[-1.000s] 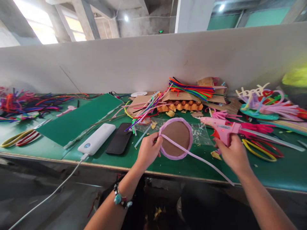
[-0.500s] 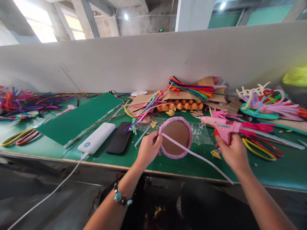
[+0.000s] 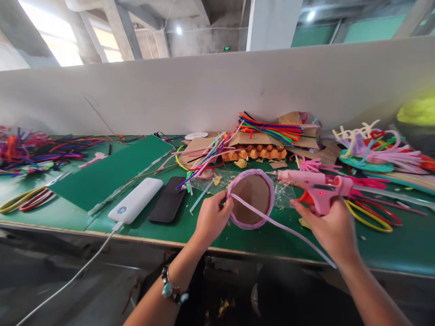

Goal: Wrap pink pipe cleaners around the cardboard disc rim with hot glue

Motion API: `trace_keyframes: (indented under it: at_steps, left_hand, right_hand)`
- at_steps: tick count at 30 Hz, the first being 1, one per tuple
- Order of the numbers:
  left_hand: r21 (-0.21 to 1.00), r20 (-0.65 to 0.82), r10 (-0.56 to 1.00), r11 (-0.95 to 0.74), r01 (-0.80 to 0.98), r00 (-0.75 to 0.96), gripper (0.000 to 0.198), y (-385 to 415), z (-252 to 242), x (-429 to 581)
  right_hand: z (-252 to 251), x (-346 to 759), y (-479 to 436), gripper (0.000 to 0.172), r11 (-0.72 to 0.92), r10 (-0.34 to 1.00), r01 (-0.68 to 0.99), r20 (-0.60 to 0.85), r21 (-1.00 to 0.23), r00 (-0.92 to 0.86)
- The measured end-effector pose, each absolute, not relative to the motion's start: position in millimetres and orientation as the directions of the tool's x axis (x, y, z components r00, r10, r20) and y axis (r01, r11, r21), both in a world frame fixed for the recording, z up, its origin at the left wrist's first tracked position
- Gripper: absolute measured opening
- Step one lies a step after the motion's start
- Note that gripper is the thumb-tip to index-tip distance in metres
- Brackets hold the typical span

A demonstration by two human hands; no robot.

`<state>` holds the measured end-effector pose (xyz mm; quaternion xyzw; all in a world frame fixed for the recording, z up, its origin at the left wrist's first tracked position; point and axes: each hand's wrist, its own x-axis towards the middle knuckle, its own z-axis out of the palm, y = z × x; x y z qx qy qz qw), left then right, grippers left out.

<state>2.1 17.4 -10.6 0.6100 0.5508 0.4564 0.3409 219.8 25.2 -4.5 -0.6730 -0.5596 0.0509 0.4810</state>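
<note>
My left hand pinches the left edge of a round brown cardboard disc, which is rimmed with lilac pipe cleaner. A loose lilac pipe cleaner runs from that pinch down to the right, past the table's front edge. My right hand is wrapped round the grip of a pink hot glue gun. The gun is lifted off the table, its nozzle pointing left toward the disc's upper right rim, a short gap away.
A white power bank with a cable and a black phone lie left of the disc on the green table. Piles of coloured pipe cleaners, cardboard and an egg tray sit behind. A white partition wall closes the back.
My right hand has closed on the glue gun, raised it off the table and swung its nozzle left toward the disc. My left hand keeps its pinch on the disc.
</note>
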Motion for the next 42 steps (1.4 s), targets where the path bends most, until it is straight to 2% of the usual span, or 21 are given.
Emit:
trace_keyframes:
  at_steps: [13,26,31,42]
  left_hand:
    - [0.873,0.204,0.979,-0.185,0.451,0.005,0.022,10,-6,5]
    - [0.853,0.213,0.977,-0.193,0.484,0.015,0.021,7,-3,7]
    - [0.849,0.211,0.977,-0.194,0.492,0.021,0.021,7,-3,7]
    - [0.847,0.233,0.972,-0.218,0.485,0.031,0.021,8,-3,7]
  right_hand:
    - [-4,189,15,0.041,0.251,0.777,0.816,0.611,-0.521,0.152]
    - [-4,186,11,0.034,0.287,0.758,0.817,0.640,-0.501,0.126]
    - [-6,187,12,0.027,0.279,0.767,0.823,0.630,-0.494,0.118]
    - [-6,187,12,0.024,0.254,0.782,0.825,0.609,-0.504,0.131]
